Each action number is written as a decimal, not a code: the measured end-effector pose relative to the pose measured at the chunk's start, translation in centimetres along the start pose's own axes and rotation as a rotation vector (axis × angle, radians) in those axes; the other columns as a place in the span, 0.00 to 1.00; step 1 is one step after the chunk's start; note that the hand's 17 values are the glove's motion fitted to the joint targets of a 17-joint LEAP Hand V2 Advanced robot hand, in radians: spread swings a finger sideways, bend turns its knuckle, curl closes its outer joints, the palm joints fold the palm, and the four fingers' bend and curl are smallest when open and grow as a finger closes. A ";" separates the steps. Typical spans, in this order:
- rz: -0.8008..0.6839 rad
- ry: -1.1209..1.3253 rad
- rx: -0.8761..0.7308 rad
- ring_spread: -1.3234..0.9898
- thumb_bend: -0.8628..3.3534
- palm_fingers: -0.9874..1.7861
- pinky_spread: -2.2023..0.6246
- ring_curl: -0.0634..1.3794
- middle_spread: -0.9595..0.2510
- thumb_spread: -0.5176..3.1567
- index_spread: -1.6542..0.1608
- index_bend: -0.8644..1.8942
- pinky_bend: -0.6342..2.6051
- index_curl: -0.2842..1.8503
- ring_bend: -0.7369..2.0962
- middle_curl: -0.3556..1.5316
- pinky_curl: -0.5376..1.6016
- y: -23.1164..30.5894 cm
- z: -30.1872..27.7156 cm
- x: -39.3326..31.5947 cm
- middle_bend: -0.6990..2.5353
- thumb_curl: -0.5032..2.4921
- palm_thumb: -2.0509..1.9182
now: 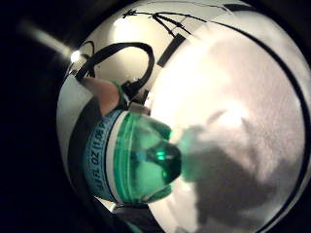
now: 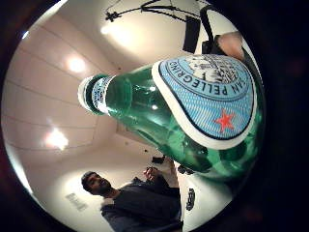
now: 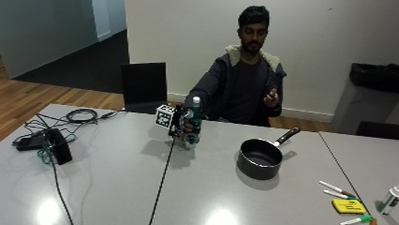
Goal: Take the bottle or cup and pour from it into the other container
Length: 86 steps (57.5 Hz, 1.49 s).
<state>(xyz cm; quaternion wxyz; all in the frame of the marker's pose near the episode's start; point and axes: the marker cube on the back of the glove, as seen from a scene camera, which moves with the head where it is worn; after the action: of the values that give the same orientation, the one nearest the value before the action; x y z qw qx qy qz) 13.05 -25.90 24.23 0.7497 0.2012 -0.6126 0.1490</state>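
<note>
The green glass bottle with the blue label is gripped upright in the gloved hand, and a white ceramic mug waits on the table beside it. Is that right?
Not quite. The green glass bottle with the blue label is indeed upright in the gloved right hand, but what waits on the grey table is a black saucepan with a long handle, not a white mug. The outside view shows it.

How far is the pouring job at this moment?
Done: the gloved right hand grips the green bottle, upright, and the bottle's shadow on the table suggests it is just lifted. In hand: carrying it. Left: bringing it over the black saucepan, which stands apart, and tipping it to pour.
</note>
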 end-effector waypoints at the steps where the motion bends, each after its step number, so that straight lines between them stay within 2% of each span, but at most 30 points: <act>1: -0.028 0.000 -0.019 0.50 0.20 0.79 0.80 0.31 0.58 0.31 0.75 0.36 0.28 0.28 0.46 0.41 0.40 0.1 -0.2 -0.6 0.35 0.32 0.75; 4: -0.134 0.008 -0.083 0.50 0.20 0.79 0.80 0.31 0.59 0.31 0.75 0.36 0.28 0.28 0.46 0.41 0.40 0.3 -0.7 -2.4 0.35 0.32 0.75; 7: -0.088 0.034 -0.016 0.50 0.20 0.79 0.80 0.31 0.59 0.31 0.75 0.36 0.28 0.28 0.46 0.41 0.40 -0.3 -0.3 -5.1 0.35 0.32 0.75; 12: -0.122 0.118 -0.107 0.50 0.20 0.78 0.79 0.31 0.59 0.31 0.75 0.36 0.28 0.28 0.46 0.41 0.41 0.5 -0.6 -8.7 0.35 0.32 0.75; 19: -0.151 0.280 -0.074 0.50 0.20 0.78 0.79 0.32 0.60 0.31 0.75 0.36 0.28 0.28 0.46 0.41 0.41 -0.6 1.2 -13.5 0.35 0.33 0.75; 22: -0.174 0.383 -0.151 0.50 0.20 0.78 0.79 0.32 0.60 0.31 0.75 0.36 0.28 0.28 0.46 0.42 0.41 0.0 1.9 -14.8 0.35 0.33 0.75; 25: -0.145 0.468 -0.144 0.50 0.20 0.78 0.79 0.32 0.60 0.31 0.75 0.36 0.28 0.28 0.46 0.42 0.41 0.0 3.2 -15.8 0.35 0.33 0.75; 31: -0.231 0.643 -0.134 0.50 0.20 0.78 0.79 0.32 0.60 0.31 0.75 0.36 0.28 0.28 0.46 0.42 0.42 -2.0 6.1 -16.4 0.35 0.33 0.75; 36: -0.128 0.786 -0.142 0.50 0.20 0.78 0.79 0.32 0.60 0.31 0.75 0.36 0.28 0.28 0.46 0.42 0.42 -2.8 8.7 -17.3 0.35 0.33 0.75; 40: -0.184 0.878 -0.062 0.50 0.20 0.78 0.79 0.32 0.60 0.31 0.75 0.36 0.28 0.28 0.46 0.42 0.42 -4.7 11.3 -17.2 0.35 0.33 0.75; 44: -0.060 1.011 -0.105 0.51 0.20 0.78 0.79 0.32 0.60 0.31 0.75 0.36 0.28 0.28 0.46 0.42 0.42 -4.4 13.7 -17.6 0.35 0.33 0.75; 49: -0.016 1.170 -0.165 0.51 0.20 0.78 0.79 0.32 0.60 0.31 0.75 0.36 0.28 0.28 0.46 0.42 0.42 -3.5 16.2 -17.5 0.35 0.33 0.75; 56: -0.145 1.415 -0.245 0.51 0.20 0.78 0.79 0.32 0.60 0.31 0.75 0.36 0.28 0.28 0.46 0.42 0.42 -3.7 19.3 -17.2 0.35 0.33 0.75; 69: -0.287 1.922 -0.333 0.50 0.20 0.78 0.79 0.32 0.60 0.31 0.75 0.36 0.28 0.28 0.46 0.42 0.42 -4.2 23.7 -16.7 0.35 0.33 0.75; 86: -0.490 2.242 -0.399 0.50 0.20 0.78 0.78 0.32 0.58 0.31 0.74 0.36 0.28 0.28 0.45 0.42 0.42 -3.4 28.5 -13.9 0.35 0.34 0.75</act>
<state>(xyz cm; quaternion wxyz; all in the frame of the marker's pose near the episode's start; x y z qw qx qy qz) -12.63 -42.35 15.01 0.8983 -0.0517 0.4362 -0.0044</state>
